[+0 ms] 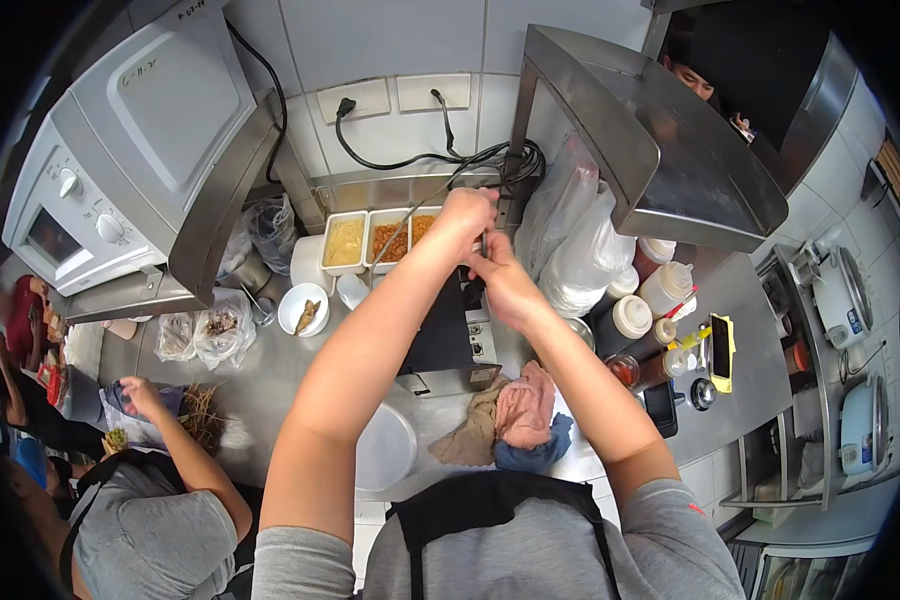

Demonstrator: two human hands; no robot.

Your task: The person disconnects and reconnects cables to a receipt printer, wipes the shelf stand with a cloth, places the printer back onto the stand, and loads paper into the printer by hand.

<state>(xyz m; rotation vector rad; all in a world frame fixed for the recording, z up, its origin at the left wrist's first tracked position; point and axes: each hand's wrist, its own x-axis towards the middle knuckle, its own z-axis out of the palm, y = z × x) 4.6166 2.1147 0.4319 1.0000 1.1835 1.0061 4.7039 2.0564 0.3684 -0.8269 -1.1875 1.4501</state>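
My left hand [467,216] and my right hand [505,283] meet above the far end of a black box-shaped device [432,335] with ports on its silver side. The fingers of both hands are closed around a small dark piece, too hidden to name. Close behind them, a bundle of black cables [515,155] hangs by the wall. Under my left forearm stand white containers, one of pale shreds [345,243] and another of orange-brown food [386,240]. Brown, pink and blue cloths [523,408] lie in front of the device.
Sauce bottles [667,288] and plastic bags [578,240] stand right, below a steel shelf [660,130]. A microwave [120,150] sits upper left. A white bowl [303,309] and a round lid [386,447] are on the counter [260,375]. A co-worker [160,520] stands at left.
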